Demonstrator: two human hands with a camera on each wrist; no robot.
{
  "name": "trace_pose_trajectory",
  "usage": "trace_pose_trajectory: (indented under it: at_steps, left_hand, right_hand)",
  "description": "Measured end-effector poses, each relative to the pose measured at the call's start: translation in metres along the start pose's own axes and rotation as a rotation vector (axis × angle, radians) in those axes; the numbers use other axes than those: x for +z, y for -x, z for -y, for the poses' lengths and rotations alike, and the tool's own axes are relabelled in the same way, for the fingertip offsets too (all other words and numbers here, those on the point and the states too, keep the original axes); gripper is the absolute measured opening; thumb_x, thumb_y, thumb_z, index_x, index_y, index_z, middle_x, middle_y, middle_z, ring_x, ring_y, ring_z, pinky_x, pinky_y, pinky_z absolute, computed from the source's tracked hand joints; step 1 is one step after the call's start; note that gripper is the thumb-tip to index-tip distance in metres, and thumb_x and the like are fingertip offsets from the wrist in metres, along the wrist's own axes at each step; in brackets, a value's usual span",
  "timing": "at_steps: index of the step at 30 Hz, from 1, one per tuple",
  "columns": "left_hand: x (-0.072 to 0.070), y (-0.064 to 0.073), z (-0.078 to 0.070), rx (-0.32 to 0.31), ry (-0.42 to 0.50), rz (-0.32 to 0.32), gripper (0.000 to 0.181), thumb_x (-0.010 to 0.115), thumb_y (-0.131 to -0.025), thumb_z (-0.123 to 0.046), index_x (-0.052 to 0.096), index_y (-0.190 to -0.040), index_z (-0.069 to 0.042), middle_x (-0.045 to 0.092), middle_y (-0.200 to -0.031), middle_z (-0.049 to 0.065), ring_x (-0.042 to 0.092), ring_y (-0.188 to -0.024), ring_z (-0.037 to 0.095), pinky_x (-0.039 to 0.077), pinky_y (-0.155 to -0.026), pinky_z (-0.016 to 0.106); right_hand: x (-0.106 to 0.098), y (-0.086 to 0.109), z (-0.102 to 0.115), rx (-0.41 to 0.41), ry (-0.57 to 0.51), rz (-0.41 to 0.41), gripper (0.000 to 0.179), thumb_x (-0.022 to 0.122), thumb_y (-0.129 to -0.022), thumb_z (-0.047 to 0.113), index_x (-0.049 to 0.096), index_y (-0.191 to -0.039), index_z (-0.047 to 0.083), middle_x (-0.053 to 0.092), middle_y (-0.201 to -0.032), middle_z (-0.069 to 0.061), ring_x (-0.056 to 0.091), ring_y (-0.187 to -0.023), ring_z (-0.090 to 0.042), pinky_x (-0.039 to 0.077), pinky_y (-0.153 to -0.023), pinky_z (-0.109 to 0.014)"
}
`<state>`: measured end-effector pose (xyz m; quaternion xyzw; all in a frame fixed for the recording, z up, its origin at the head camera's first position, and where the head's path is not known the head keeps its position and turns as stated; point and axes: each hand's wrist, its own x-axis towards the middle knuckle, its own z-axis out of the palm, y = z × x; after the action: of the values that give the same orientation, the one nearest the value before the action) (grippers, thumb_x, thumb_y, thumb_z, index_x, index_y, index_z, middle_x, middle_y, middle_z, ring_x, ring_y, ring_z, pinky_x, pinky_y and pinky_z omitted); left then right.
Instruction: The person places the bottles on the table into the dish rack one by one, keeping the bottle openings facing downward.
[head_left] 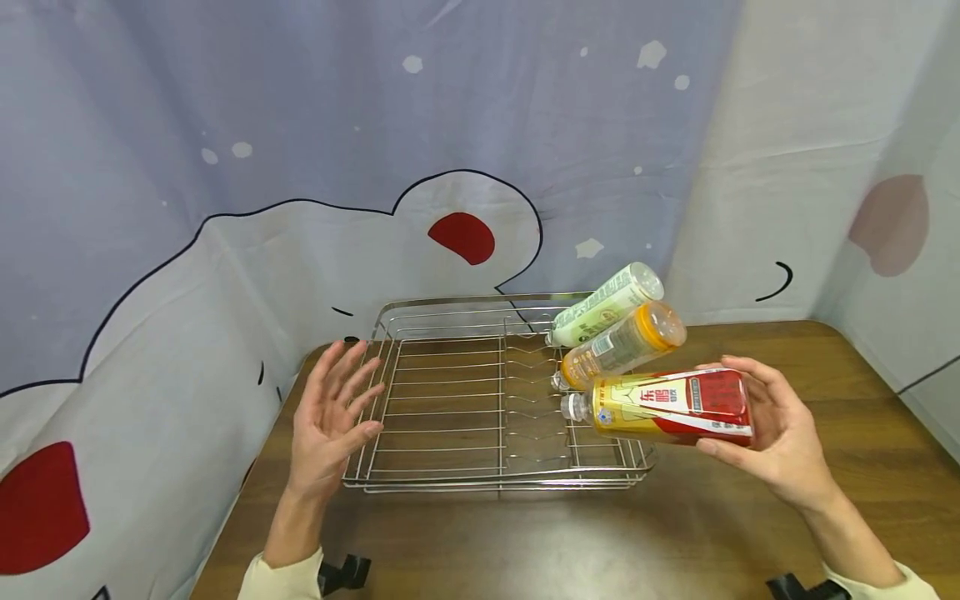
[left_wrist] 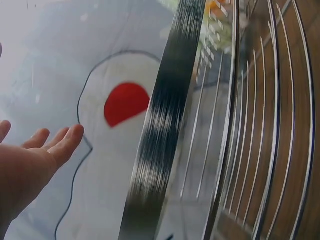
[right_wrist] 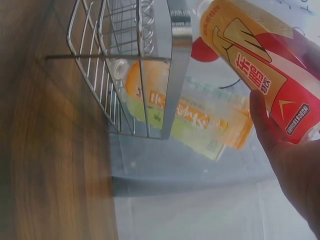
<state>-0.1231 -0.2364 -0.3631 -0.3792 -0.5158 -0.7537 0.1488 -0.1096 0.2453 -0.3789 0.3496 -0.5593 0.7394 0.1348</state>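
In the head view my right hand (head_left: 780, 437) grips a red and yellow plastic bottle (head_left: 667, 406) around its base end. The bottle lies nearly level, its neck pointing left over the right part of a wire rack (head_left: 500, 483). Behind it, an orange-capped-looking clear bottle with an orange band (head_left: 622, 346) and a pale green bottle (head_left: 606, 304) lean in the rack, necks down to the left. My left hand (head_left: 330, 425) hovers at the rack's left side with fingers spread, holding nothing. The right wrist view shows the gripped bottle (right_wrist: 265, 70) above the rack's metal rim (right_wrist: 180, 65).
The rack stands on a brown wooden table (head_left: 705, 533) and has wavy wire dividers on its right part. Behind the table hangs a patterned curtain (head_left: 300, 108), close to the rack's back edge. Dark straps (head_left: 345, 575) sit at both wrists.
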Motion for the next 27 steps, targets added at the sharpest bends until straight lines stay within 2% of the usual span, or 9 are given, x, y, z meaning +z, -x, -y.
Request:
trace_pose_trajectory:
  at_steps: [6, 10, 14, 19, 23, 27]
  left_hand:
    - [-0.020, 0.013, -0.009, 0.005, -0.051, -0.083, 0.087, 0.061, -0.079, 0.028, 0.018, -0.152, 0.008, 0.028, -0.152, 0.029, 0.036, -0.136, 0.041, 0.040, -0.108, 0.041]
    - [-0.028, 0.025, -0.011, -0.049, -0.158, -0.177, 0.088, 0.060, -0.078, 0.030, 0.022, -0.153, 0.004, 0.033, -0.152, 0.022, 0.037, -0.136, 0.033, 0.040, -0.107, 0.035]
    - [-0.035, 0.038, -0.008, -0.153, -0.282, -0.277, 0.089, 0.060, -0.076, 0.031, 0.027, -0.153, 0.000, 0.038, -0.151, 0.013, 0.038, -0.136, 0.025, 0.038, -0.107, 0.030]
    - [-0.042, 0.051, 0.000, -0.274, -0.369, -0.351, 0.090, 0.057, -0.076, 0.032, 0.027, -0.154, -0.002, 0.038, -0.151, 0.010, 0.037, -0.135, 0.023, 0.037, -0.106, 0.028]
    - [-0.042, 0.059, 0.008, -0.376, -0.428, -0.372, 0.087, 0.060, -0.080, 0.025, 0.026, -0.155, -0.004, 0.037, -0.150, 0.007, 0.036, -0.135, 0.021, 0.035, -0.106, 0.026]
    - [-0.040, 0.065, 0.016, -0.470, -0.473, -0.360, 0.081, 0.062, -0.086, 0.016, 0.027, -0.155, -0.006, 0.036, -0.151, 0.005, 0.030, -0.140, 0.024, 0.034, -0.105, 0.026]
  right_hand:
    - [-0.006, -0.001, 0.003, 0.022, 0.045, -0.009, 0.097, 0.056, -0.051, -0.048, 0.026, -0.140, -0.022, 0.051, -0.135, -0.021, 0.055, -0.118, -0.022, 0.054, -0.087, -0.026]
    - [-0.008, -0.002, 0.003, 0.044, 0.078, -0.002, 0.096, 0.057, -0.052, -0.047, 0.028, -0.140, -0.021, 0.050, -0.137, -0.020, 0.055, -0.119, -0.021, 0.053, -0.088, -0.025]
    - [-0.008, -0.002, 0.003, 0.058, 0.107, 0.015, 0.095, 0.058, -0.053, -0.046, 0.030, -0.140, -0.020, 0.052, -0.136, -0.018, 0.056, -0.117, -0.020, 0.054, -0.086, -0.024]
    - [-0.008, -0.004, 0.002, 0.071, 0.134, 0.055, 0.095, 0.061, -0.054, -0.044, 0.031, -0.140, -0.019, 0.053, -0.135, -0.019, 0.057, -0.117, -0.020, 0.054, -0.085, -0.025]
    - [-0.005, -0.004, 0.003, 0.104, 0.172, 0.061, 0.095, 0.064, -0.055, -0.042, 0.033, -0.141, -0.016, 0.055, -0.134, -0.016, 0.059, -0.113, -0.019, 0.055, -0.083, -0.024]
    - [-0.003, -0.005, 0.003, 0.119, 0.202, 0.061, 0.094, 0.067, -0.055, -0.041, 0.035, -0.140, -0.016, 0.057, -0.129, -0.013, 0.061, -0.107, -0.017, 0.056, -0.081, -0.024]
